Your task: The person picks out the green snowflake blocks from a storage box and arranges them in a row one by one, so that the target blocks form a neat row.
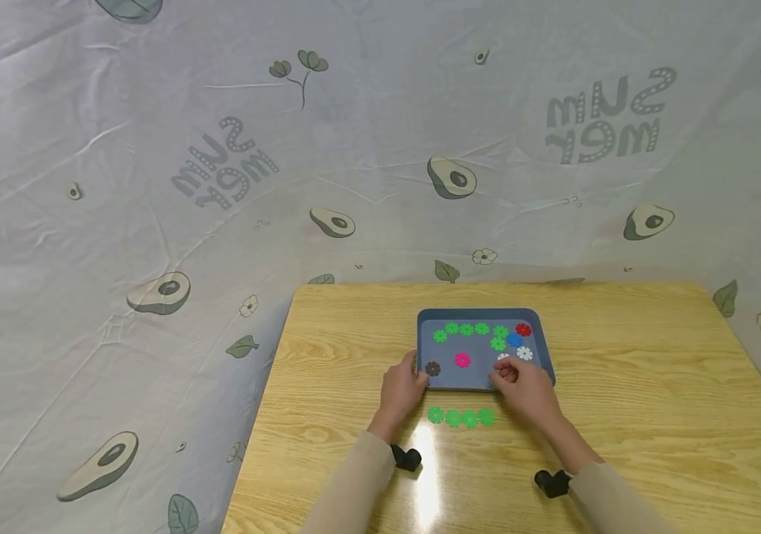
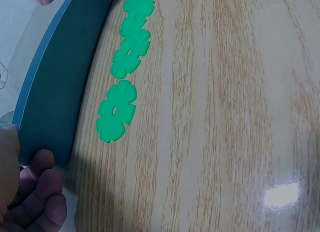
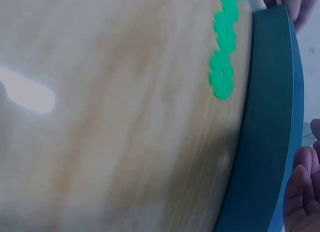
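A shallow blue-grey tray [image 1: 481,378] lies on the table with flower-shaped plastic discs in it. My left hand [image 1: 402,387] grips its front left corner, thumb at the rim and fingers curled below, as the left wrist view shows. Over the front right part of the tray is my right hand [image 1: 526,386], fingers bent; whether they pinch a disc is hidden. Close to its fingertips sits a partly covered white disc [image 1: 503,357]. Another white disc [image 1: 524,354], a blue disc [image 1: 514,340] and a red disc [image 1: 523,330] lie behind it.
Several green discs [image 1: 466,330] line the tray's back. A pink disc [image 1: 463,360] and a brown disc [image 1: 432,368] lie further forward. In front of the tray, a row of green discs [image 1: 470,419] rests on the wooden table [image 1: 654,400]. A printed cloth [image 1: 380,133] hangs behind.
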Demonstrator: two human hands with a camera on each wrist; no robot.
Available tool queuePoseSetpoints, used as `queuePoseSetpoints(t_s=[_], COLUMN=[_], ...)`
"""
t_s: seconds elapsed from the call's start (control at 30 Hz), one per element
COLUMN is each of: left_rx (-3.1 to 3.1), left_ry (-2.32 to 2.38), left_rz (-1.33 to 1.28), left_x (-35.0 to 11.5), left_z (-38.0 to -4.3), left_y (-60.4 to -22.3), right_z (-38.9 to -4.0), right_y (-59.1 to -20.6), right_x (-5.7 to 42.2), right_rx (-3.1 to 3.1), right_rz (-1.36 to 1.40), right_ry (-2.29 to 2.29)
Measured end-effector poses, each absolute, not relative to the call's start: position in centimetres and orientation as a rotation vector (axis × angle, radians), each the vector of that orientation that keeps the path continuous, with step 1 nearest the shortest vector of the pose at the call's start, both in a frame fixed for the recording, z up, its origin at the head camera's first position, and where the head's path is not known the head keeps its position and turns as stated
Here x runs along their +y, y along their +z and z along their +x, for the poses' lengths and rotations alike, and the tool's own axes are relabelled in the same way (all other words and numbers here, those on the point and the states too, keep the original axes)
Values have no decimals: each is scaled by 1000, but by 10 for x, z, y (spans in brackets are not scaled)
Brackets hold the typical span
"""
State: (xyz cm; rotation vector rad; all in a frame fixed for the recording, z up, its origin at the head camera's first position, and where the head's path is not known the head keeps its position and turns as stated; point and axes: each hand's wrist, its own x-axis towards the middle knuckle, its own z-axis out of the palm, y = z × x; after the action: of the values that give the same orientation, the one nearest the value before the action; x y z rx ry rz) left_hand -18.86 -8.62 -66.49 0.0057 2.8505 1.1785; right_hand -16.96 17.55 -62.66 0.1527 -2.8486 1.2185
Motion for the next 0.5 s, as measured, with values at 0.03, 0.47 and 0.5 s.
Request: queuePoseSetpoints(t_s=[0.03,0.47,0.5], left_rx=[2853,2862,2859], left_ry=[1173,1185,1190], left_rz=[7,22,21], left_x=[-86,-87,-87], left_z=[-189,-191,-191], left_y=[-665,-670,-670], right_z=[-175,-233,-236], right_y=[-626,-636,-638], right_x=[177,190,190], right_rx=[-2844,-2931,-2946], right_rz=[145,-6,-16], right_ry=[1223,1116,1106])
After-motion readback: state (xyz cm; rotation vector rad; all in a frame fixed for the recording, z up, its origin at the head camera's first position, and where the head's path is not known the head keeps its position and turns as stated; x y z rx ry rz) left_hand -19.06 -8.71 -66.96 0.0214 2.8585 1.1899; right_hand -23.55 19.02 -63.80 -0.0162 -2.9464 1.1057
